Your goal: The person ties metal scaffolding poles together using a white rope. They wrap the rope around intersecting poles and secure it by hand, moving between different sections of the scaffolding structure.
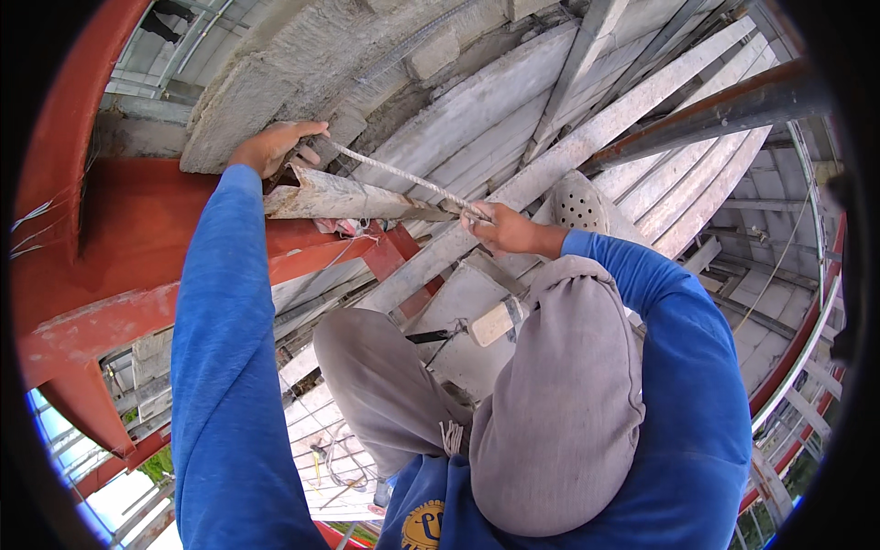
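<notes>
My left hand (275, 147) grips the upper end of a whitish rope (403, 176) against the edge of a rough concrete slab (275, 82), just above the end of a weathered angle bar (339, 197). My right hand (502, 229) is closed around the same rope lower down, pulling it taut between the two hands. Both arms wear blue sleeves. My grey-trousered knees (550, 385) are bent below the hands.
A red steel beam (119, 238) runs at the left. Grey wooden planks (587, 137) fan across the top and right, with a rusty pipe (715, 115) over them. A hammer with a wooden handle (490, 323) lies by my knees. Open drop and scaffolding show below.
</notes>
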Demonstrator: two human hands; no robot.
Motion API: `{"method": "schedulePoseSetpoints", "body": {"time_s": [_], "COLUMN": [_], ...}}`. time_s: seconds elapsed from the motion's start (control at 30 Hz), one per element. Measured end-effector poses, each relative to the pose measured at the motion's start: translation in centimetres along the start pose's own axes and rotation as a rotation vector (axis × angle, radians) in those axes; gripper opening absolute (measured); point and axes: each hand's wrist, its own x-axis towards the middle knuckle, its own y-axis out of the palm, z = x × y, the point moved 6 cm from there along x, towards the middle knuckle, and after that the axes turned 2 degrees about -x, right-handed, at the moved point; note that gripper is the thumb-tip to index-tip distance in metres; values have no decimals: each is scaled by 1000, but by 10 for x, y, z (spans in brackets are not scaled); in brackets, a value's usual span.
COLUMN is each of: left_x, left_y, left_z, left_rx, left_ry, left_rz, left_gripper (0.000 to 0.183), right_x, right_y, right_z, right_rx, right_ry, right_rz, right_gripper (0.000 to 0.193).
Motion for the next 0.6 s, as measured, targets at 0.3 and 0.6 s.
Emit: {"method": "schedulePoseSetpoints", "body": {"time_s": [0.3,0.6], "left_x": [0,10], "left_y": [8,-21], "left_z": [-15,21], "left_rx": [199,313], "left_ry": [57,-1], "left_rz": [-136,-77], "left_gripper": [70,70], "right_x": [25,-41], "right_y": [-40,-1], "right_z": [-40,71], "right_rx": [-1054,62], "right_ry": [-149,218], "right_rz": [-283,367], "right_gripper": [27,56]}}
